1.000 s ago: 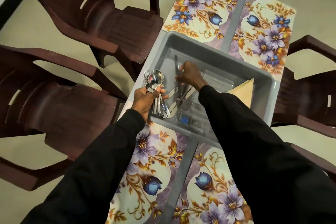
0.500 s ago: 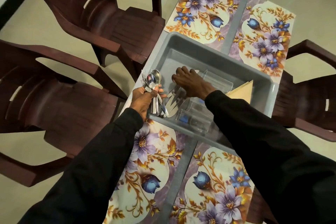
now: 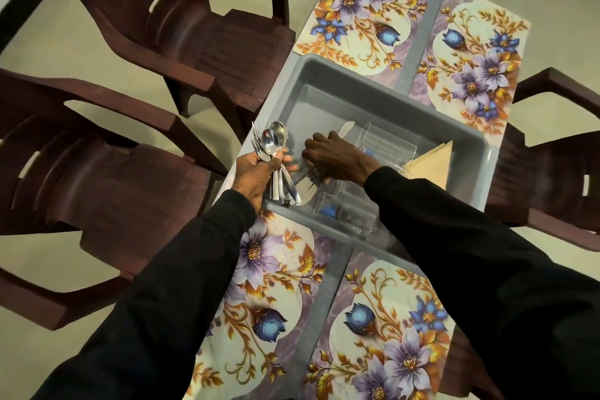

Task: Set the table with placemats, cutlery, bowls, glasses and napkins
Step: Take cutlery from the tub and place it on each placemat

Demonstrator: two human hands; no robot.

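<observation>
Fingers [image 3: 285, 159] of the left hand [image 3: 253, 174] were curled tight around the handles of a bundle of spoons [image 3: 274, 140] and forks [image 3: 256, 136], the bowls and tines standing up above the fist at the near-left corner of the tray [image 3: 328, 66]. The right hand [image 3: 337, 157] lay palm down inside the tray, its fingers [image 3: 311, 148] bent down over the knives [image 3: 303, 188]; whether they were clamped on one or only resting there I cannot tell. One knife tip showed just beyond the knuckles. Beside that hand, clear glasses [image 3: 386, 144] lay on their sides on the tray floor, and folded tan napkins [image 3: 431, 164] leaned in its right corner. Black sleeves [image 3: 454, 253] covered both arms. The grey tray sat across the middle of the table [image 3: 420, 42], with four floral placemats [image 3: 269, 269] laid around it, two on the near side and two on the far side. Dark brown plastic chairs [image 3: 181, 26] stood at the table's left and right.
</observation>
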